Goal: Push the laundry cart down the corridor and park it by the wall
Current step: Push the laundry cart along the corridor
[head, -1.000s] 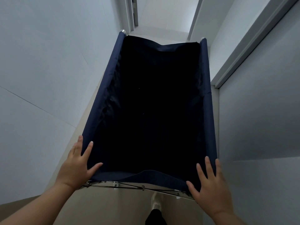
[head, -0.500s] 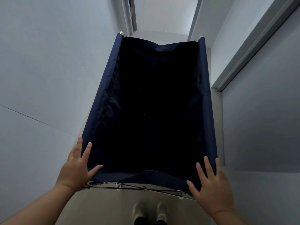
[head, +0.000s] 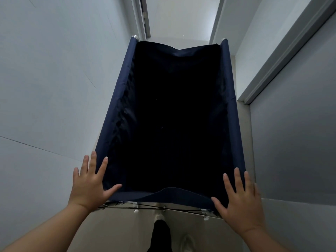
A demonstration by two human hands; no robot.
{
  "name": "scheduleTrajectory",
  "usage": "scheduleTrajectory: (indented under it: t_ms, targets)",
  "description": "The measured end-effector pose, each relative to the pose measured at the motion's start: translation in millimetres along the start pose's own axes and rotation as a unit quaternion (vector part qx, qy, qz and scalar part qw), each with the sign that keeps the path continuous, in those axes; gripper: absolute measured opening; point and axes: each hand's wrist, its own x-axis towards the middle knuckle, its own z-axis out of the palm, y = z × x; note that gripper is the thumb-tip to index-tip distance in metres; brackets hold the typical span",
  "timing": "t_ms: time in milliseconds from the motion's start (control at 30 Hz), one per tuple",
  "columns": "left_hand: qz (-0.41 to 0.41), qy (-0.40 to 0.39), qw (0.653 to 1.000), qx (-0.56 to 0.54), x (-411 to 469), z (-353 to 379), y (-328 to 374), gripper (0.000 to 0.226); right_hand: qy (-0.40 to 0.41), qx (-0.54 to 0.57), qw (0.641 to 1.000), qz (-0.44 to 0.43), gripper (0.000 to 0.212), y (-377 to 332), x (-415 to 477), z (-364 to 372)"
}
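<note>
Navy-blue fabric laundry cart w/ metal tube frame (head: pixel 116 113) sits mid-frame, long axis running down the narrow corridor, far end pointing at an open doorway w/ pale floor (head: pixel 180 20). Interior is black, can't tell if anything's in it. Bare left hand (head: pixel 91 186) is flat on the near-left corner of the cart rim, fingers (head: pixel 93 160) spread wide and straight, thumb angled inward over the near fabric edge; palm pressing, not wrapped around anything. Bare right hand (head: pixel 240 202) same deal on the near-right corner: fingers splayed, flat, thumb pointing in toward the cart, no curl around the rail. So both hands open-palmed against the cart, nothing grasped. Near fabric edge sags in the middle btwn the hands; thin metal crossbars w/ small white fittings (head: pixel 163 208) show just under it. Chrome tube ends (head: pixel 135 36) visible at both far corners. Cart's left side runs close along the pale grey-white wall on the left (head: pixel 45 88); can't tell if touching. Right side is near a darker grey door panel w/ light grey frame (head: pixel 291 124), w/ a strip of beige floor (head: pixel 244 124) btwn them. Below the cart: one dark trouser leg (head: pixel 161 235) w/ a light shoe tip ahead of it, second light shoe (head: pixel 187 242) beside.
</note>
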Motion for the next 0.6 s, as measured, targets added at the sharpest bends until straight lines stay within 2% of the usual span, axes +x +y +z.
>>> scheduleTrajectory:
  t_ms: [600]
  targets:
    - [0.013,-0.007,1.0,-0.012,100,-28,-27,0.103,-0.008,-0.009,0.999,0.032,0.098,-29,93,-32]
